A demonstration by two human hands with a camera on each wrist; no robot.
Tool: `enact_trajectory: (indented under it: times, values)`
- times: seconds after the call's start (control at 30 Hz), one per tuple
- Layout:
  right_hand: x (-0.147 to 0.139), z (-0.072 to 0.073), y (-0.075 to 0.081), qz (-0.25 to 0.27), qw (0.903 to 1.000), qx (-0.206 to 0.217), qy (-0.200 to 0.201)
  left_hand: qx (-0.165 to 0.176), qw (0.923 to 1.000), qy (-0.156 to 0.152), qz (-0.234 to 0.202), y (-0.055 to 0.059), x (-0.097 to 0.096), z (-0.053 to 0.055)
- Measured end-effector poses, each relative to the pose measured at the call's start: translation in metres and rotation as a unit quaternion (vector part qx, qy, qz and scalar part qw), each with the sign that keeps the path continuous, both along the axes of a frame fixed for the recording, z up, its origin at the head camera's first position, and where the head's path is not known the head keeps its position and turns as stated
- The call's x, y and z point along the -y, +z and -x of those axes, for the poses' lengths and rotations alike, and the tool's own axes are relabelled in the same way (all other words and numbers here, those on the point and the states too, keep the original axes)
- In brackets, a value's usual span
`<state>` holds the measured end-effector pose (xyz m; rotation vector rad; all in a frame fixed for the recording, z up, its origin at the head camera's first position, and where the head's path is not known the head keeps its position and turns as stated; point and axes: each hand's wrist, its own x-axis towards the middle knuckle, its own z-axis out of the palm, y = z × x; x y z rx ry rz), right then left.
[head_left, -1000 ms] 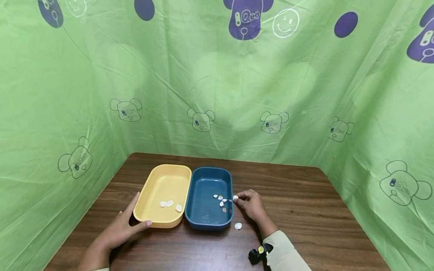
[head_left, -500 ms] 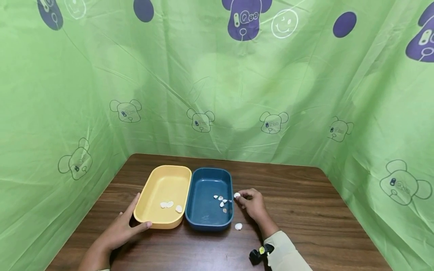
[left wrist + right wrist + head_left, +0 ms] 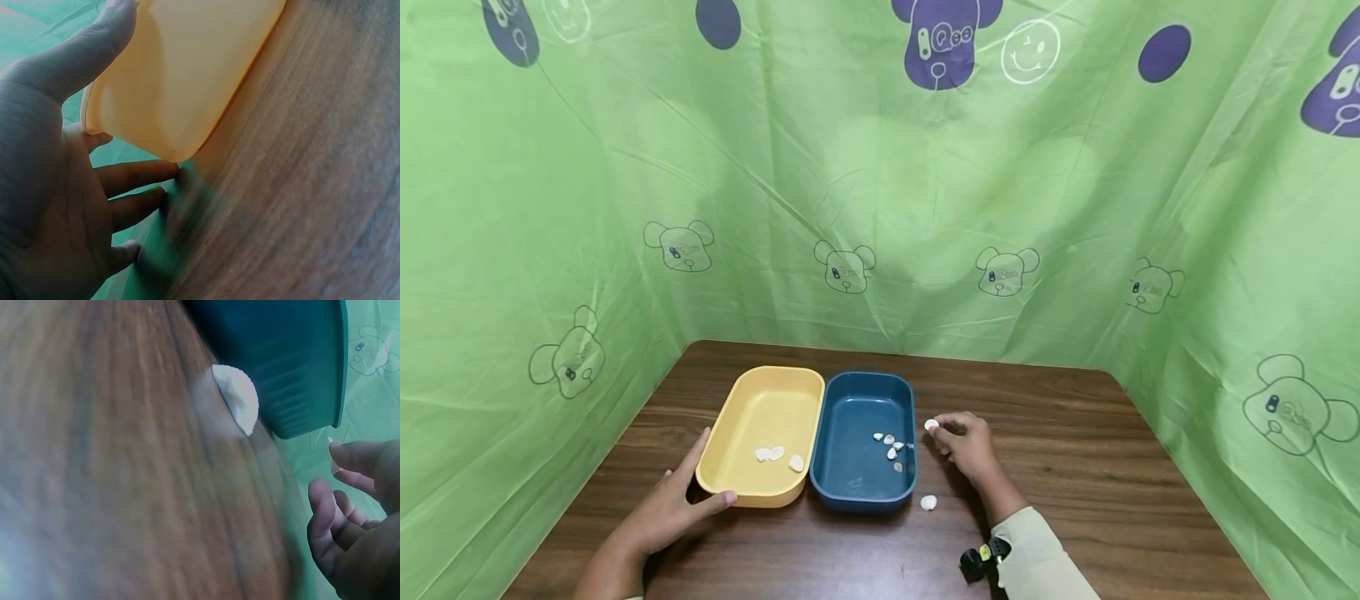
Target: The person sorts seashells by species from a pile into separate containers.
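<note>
My left hand rests at the near left corner of a yellow tray; its thumb lies along the near rim and its fingers stretch along the outer left side. In the left wrist view those fingers are fairly straight against the tray wall. To the right of the blue tray, my right hand pinches a white seashell between thumb and index finger, just off the rim. Another white seashell lies on the table nearer me, large in the right wrist view beside the blue tray's wall.
The trays stand side by side on a dark wooden table. Inside the yellow one lie 3 white shells; several small shells lie in the blue one's right part. A green patterned curtain encloses the table's back and sides.
My right hand has moved slightly right and back, away from the blue tray's rim, with the pinched seashell. The left hand and both trays have stayed in place.
</note>
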<state>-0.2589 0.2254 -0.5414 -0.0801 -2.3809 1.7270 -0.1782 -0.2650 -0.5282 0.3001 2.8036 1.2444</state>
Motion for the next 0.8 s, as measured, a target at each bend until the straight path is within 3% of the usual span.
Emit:
enact_trajectory:
  times: [0.23, 0.47, 0.8]
  values:
    - [-0.002, 0.009, 0.012, -0.017, 0.9990, -0.039, -0.013, -0.001, 1.0000, 0.000, -0.004, -0.001, 0.000, 0.001]
    - [0.002, 0.014, 0.032, -0.042, 0.9978, -0.049, -0.018, -0.006, 1.0000, 0.000, -0.002, -0.001, 0.000, 0.000]
    - [0.021, 0.016, 0.054, -0.037, 0.9976, -0.058, 0.000, -0.017, 0.9999, -0.003, 0.003, -0.002, 0.001, 0.001]
